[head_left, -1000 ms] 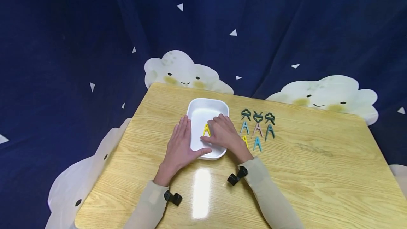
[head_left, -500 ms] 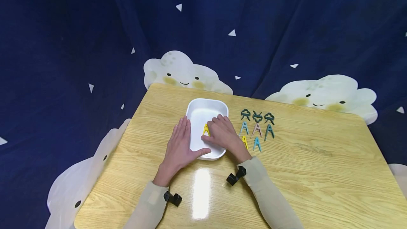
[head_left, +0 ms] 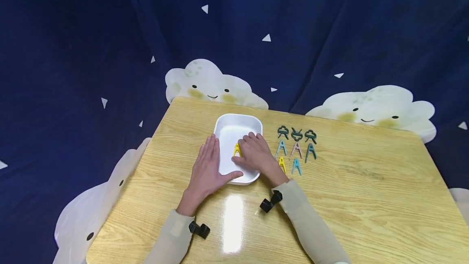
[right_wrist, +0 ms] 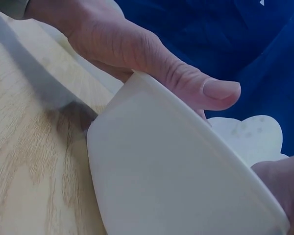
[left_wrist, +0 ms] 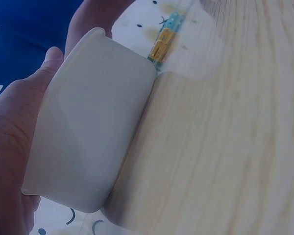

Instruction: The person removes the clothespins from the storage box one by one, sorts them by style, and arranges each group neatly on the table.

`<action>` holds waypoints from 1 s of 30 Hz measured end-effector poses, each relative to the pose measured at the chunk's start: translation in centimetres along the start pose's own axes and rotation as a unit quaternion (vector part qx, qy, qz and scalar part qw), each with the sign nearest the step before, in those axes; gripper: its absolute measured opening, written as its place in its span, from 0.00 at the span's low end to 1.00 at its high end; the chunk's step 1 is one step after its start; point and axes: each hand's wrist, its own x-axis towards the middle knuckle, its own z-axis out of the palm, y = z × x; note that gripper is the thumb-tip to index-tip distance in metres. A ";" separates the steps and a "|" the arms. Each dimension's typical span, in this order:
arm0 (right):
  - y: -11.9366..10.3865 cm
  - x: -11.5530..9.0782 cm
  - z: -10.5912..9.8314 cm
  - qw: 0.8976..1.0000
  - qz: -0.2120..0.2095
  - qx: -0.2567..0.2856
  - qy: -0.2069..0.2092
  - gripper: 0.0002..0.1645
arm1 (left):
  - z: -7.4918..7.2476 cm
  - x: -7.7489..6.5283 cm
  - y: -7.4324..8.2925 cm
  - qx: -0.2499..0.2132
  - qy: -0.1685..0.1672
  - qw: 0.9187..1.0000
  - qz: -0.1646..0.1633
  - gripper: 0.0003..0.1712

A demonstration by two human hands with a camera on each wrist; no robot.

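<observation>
A white tray (head_left: 239, 119) sits on the table between both hands. My left hand (head_left: 206, 168) lies along its left rim with straight fingers; the thumb stretches across the front rim, as the left wrist view also shows beside the tray wall (left_wrist: 88, 117). Reaching over the right rim, my right hand (head_left: 257, 156) has bent fingers inside the tray. Beside its fingers and thumb is a yellow clothespin (head_left: 236, 148). In the right wrist view, the right thumb (right_wrist: 220, 93) extends above the rim; the other fingertips are hidden, so I cannot tell whether they touch the clothespin.
Right of the tray lie rows of clips: dark green cloud-shaped clips (head_left: 296, 134), then light blue, pink (head_left: 296, 150) and dark teal clothespins (head_left: 310, 152), then a yellow (head_left: 281, 164) and a blue one (head_left: 296, 166). A dark blue curtain (head_left: 234, 31) hangs behind the wooden table (head_left: 366, 186).
</observation>
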 end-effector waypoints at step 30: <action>-0.1 0.3 -0.1 1.000 -0.005 -0.003 -0.003 0.28 | 0.2 0.0 -0.2 0.000 0.016 1.000 0.011 0.77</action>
